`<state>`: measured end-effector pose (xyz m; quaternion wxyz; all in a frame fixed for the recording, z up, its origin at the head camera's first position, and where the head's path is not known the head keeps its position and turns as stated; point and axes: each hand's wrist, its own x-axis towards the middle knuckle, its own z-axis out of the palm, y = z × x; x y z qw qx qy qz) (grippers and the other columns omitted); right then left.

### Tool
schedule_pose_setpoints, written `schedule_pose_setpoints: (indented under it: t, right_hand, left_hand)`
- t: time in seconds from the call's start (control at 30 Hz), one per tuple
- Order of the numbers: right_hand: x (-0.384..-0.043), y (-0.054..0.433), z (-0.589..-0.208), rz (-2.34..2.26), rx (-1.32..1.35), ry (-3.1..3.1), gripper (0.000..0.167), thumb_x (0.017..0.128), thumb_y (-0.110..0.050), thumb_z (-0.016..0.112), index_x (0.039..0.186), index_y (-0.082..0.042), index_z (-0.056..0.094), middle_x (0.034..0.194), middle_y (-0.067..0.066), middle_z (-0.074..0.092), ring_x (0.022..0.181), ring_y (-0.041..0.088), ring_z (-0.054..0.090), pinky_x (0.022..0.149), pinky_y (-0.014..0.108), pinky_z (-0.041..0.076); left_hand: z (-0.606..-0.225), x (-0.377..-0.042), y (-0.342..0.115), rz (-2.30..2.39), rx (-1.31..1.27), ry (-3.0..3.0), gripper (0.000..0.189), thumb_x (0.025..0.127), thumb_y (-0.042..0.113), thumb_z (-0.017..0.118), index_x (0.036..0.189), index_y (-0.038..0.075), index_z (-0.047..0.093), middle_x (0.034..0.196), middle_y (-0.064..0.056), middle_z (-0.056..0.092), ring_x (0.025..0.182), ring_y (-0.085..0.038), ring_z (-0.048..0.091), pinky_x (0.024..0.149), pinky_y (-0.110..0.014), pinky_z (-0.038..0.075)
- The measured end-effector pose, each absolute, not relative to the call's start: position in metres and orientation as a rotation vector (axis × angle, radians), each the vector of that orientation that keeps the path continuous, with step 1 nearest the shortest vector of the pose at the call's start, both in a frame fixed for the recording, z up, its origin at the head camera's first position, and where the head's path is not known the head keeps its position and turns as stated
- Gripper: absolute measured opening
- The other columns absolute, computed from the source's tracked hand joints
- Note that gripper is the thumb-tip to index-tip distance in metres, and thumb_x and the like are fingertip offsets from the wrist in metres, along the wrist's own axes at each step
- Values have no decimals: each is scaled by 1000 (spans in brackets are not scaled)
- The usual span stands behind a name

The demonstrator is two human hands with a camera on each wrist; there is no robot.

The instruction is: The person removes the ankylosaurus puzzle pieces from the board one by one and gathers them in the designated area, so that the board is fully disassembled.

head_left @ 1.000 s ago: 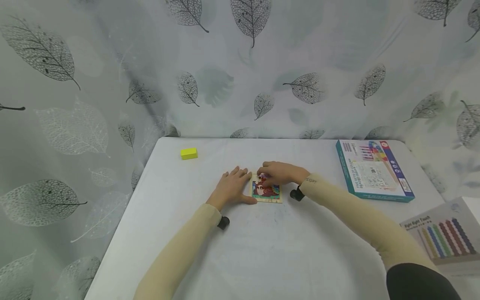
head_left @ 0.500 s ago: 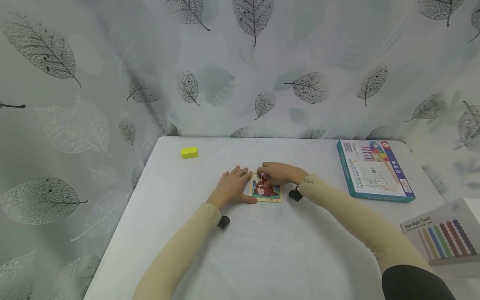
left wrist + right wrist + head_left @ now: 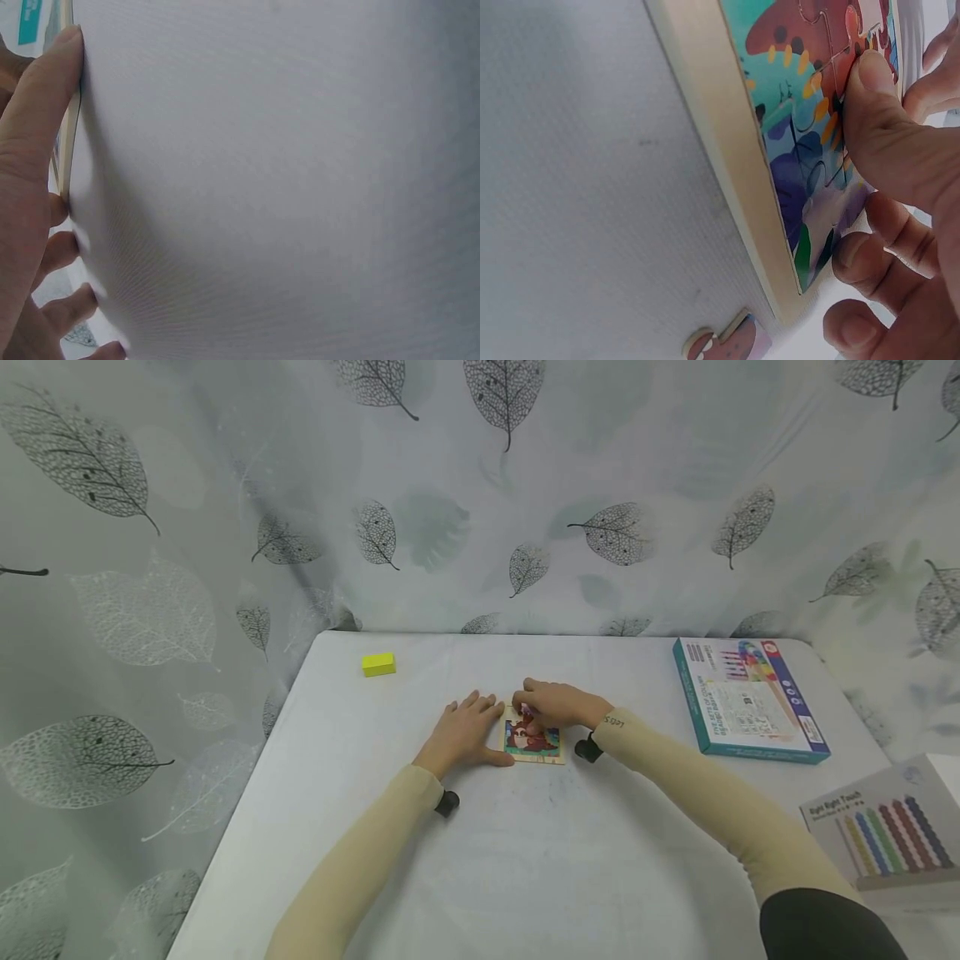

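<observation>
A small wooden jigsaw puzzle [image 3: 534, 745] with a cartoon animal picture and a pale frame [image 3: 731, 161] lies flat on the white table. My left hand [image 3: 467, 732] rests at its left side, fingers spread and mostly straight. In the left wrist view, the thumb [image 3: 56, 79] lies along the frame's edge. Over the puzzle's upper right part, my right hand [image 3: 562, 703] holds it, with the thumb [image 3: 874, 97] on the picture and the other fingers curled at the far edge. A loose puzzle piece [image 3: 731, 341] lies beside the frame in the right wrist view. The right palm hides part of the picture.
A yellow block [image 3: 378, 665] stands at the back left of the table [image 3: 480, 877]. On the right lie a teal-edged paint set box [image 3: 750, 702] and a white box with coloured strips [image 3: 881, 835]. A leaf-patterned curtain [image 3: 480, 493] hangs behind.
The right hand and forearm have shifted very slightly left, its fingers still on the puzzle. The left hand stays in place.
</observation>
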<state>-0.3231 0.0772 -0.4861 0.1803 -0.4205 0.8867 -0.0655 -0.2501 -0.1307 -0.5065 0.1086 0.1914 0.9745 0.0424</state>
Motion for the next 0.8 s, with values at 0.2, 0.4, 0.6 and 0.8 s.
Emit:
schedule_pose_setpoints:
  t: [0.2, 0.4, 0.6, 0.8]
  right_hand:
    - [-323, 78, -486, -218, -1205, 2504, 32, 95, -26, 70, 124, -16, 61, 111, 10, 54, 86, 20, 57, 82, 38, 55]
    - [-325, 78, -488, -243, -1215, 2499, 31, 93, -25, 72, 120, -16, 58, 111, 10, 54, 86, 20, 56, 82, 37, 55]
    - [-325, 78, -489, -232, -1179, 2503, 29, 93, -28, 72, 116, -19, 58, 108, 6, 55, 88, 18, 55, 82, 36, 53]
    - [-322, 81, -487, -278, -1168, 2505, 24, 96, -23, 69, 117, -17, 60, 110, 4, 61, 95, 19, 58, 88, 41, 54]
  left_hand:
    - [-507, -250, -131, 131, 564, 2867, 106, 73, 79, 68, 157, 22, 36, 165, -3, 34, 156, -31, 26, 120, -60, 33]
    - [-507, -251, -131, 137, 559, 2864, 107, 74, 79, 68, 158, 22, 35, 165, -3, 33, 156, -31, 25, 121, -60, 33]
    - [-505, -251, -131, 128, 553, 2859, 106, 74, 79, 68, 157, 22, 35, 166, -3, 33, 156, -31, 25, 121, -59, 32]
    - [-504, -250, -130, 138, 557, 2848, 106, 75, 78, 68, 158, 22, 35, 166, -4, 32, 156, -31, 24, 121, -60, 32]
